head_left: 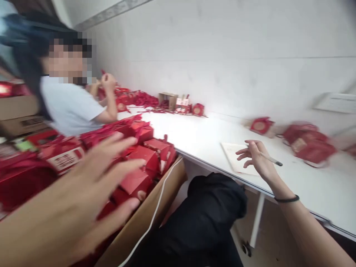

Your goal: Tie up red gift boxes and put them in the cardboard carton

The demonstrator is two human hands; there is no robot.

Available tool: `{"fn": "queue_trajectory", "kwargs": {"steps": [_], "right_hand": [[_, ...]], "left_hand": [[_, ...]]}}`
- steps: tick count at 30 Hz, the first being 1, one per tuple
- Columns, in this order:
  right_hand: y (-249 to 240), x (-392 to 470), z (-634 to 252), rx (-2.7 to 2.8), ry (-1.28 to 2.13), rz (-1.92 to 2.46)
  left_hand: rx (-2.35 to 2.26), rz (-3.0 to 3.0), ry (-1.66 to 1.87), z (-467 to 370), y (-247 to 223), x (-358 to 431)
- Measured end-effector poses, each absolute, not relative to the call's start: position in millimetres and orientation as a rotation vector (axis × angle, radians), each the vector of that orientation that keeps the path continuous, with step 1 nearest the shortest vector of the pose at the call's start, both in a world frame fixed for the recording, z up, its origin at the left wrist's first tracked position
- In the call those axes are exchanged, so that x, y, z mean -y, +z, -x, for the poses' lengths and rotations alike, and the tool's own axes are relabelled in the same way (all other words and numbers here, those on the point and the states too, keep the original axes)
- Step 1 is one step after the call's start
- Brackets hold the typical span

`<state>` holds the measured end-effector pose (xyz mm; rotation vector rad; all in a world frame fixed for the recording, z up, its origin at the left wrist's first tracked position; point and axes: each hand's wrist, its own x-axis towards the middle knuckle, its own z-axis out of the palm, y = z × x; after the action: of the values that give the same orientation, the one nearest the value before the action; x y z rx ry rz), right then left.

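My left hand [80,193] is large in the foreground at the lower left, slightly blurred, its fingers spread. It hovers over red gift boxes [136,181] piled in a cardboard carton [169,189]; whether a fingertip touches a box I cannot tell. Over the white table, my right hand [258,159] has a pen [274,160] lodged between thumb and index finger, with the other fingers loosely curled. A paper pad [229,150] with faint lines lies beneath that hand.
A white cable [157,213] hangs along the carton's side. Red pouches [311,142] and a small red box [260,126] lie by the wall. At the table's far left, a person in a white top [72,107] handles something red. Red ribbons [144,99] are heaped nearby.
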<state>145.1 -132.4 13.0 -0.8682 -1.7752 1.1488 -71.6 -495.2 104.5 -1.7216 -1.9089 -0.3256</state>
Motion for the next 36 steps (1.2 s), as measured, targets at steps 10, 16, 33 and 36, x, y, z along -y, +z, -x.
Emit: {"fn": "queue_trajectory", "kwargs": {"steps": [10, 16, 33, 36], "right_hand": [[-39.3, 49.6, -217.4, 1.480, 1.037, 1.123], [-40.8, 16.1, -201.7, 1.546, 1.030, 1.138], [-59.3, -22.5, -178.3, 1.543, 1.025, 1.289], [-58.5, -20.0, -176.7, 1.569, 0.957, 1.339]], "left_hand": [[1.270, 2.770, 0.258, -14.6, 28.3, 262.4], [1.018, 2.775, -0.060, -72.2, -28.4, 181.6], [1.192, 2.617, -0.507, -101.9, -82.2, 110.4], [1.169, 2.564, -0.564, -102.7, -85.0, 107.9]]}}
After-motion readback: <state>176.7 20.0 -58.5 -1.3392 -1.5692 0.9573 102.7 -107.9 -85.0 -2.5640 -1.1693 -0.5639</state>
